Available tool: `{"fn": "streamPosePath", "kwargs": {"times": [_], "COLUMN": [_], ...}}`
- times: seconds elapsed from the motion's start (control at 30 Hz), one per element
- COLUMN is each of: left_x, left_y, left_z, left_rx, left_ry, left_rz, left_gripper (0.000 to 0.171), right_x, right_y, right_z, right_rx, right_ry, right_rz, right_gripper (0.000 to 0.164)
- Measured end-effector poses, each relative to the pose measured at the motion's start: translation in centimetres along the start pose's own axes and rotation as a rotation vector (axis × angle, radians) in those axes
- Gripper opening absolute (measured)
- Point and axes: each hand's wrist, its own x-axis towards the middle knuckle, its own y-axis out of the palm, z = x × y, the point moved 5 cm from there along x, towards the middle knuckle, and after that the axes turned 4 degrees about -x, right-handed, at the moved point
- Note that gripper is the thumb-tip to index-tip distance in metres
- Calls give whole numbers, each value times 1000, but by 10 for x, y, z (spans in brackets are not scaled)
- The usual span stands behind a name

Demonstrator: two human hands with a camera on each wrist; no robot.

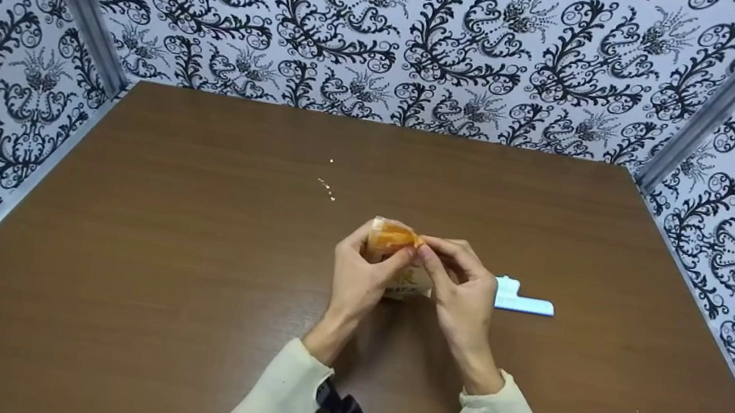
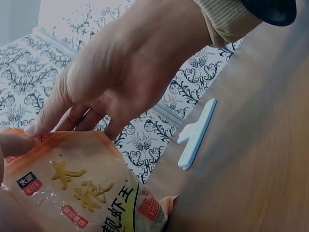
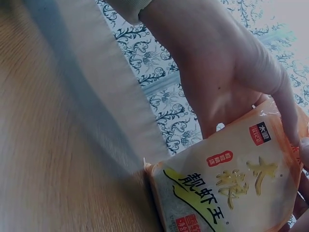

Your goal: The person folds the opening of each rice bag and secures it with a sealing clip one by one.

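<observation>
A snack bag (image 1: 408, 284) with an orange top edge stands between the two hands, near the middle of the table. Its printed front, with gold and black characters, shows in the left wrist view (image 2: 79, 186) and the right wrist view (image 3: 227, 183). My left hand (image 1: 358, 278) pinches the top edge of the bag, thumb on the near side. My right hand (image 1: 464, 290) pinches the same edge, its thumb close beside the left thumb. The bag's mouth is partly hidden by the fingers. A pale blue sealing clip (image 1: 524, 303) lies just right of the right hand.
The brown wooden table (image 1: 190, 224) is bounded by walls with black-and-white patterned covering (image 1: 364, 31) and grey metal posts. A few small pale crumbs (image 1: 332, 198) lie on the table beyond the hands. Black wrist mounts (image 1: 341, 407) hang under both sleeves.
</observation>
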Motion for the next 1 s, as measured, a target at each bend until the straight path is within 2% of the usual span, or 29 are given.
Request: {"fn": "streamPosePath", "kwargs": {"times": [0.13, 0.3, 0.63, 0.83, 1.0], "left_x": [0, 0, 0, 0, -1], "left_y": [2, 2, 2, 1, 2], "left_z": [-4, -4, -2, -2, -1], "left_rx": [-64, -85, -31, 28, 34], "left_ry": [49, 53, 8, 7, 19], "left_rz": [62, 97, 56, 47, 53], "left_gripper": [29, 31, 28, 24, 23], "right_x": [1, 1, -2, -1, -1], "right_y": [0, 1, 0, -1, -2], "right_z": [2, 2, 0, 2, 0], "right_rx": [15, 23, 4, 2, -6], "right_ry": [-5, -18, -29, -31, -62], "right_rz": [1, -4, -3, -8, -8], "right_gripper": [15, 15, 15, 14, 14]}}
